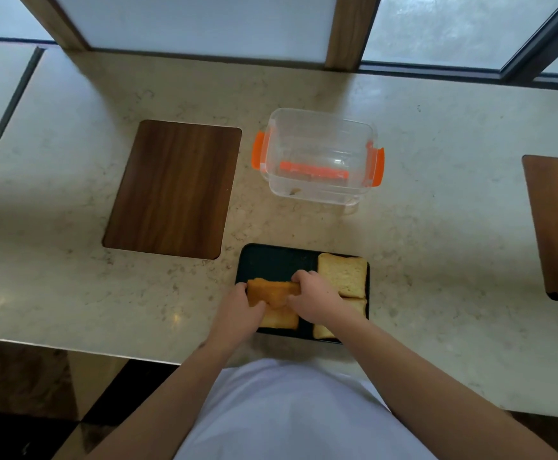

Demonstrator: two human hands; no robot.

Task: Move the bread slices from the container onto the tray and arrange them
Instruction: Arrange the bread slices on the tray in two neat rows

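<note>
A dark rectangular tray [271, 260] lies at the counter's near edge. One bread slice [343, 274] rests flat in its far right corner. A second slice [359, 303] below it is partly hidden by my right arm. My left hand [237, 310] and my right hand [314, 298] both grip a browner crust slice [271, 291], held tilted above the tray's left half. Under it lies another pale slice [281, 318]. The clear container [319, 154] with orange clips stands behind the tray and holds only crumbs.
A dark wooden board [174, 189] is set into the marble counter left of the container. Another wooden board [556, 227] sits at the right edge. Window frames run along the back. The counter's front edge is just below the tray.
</note>
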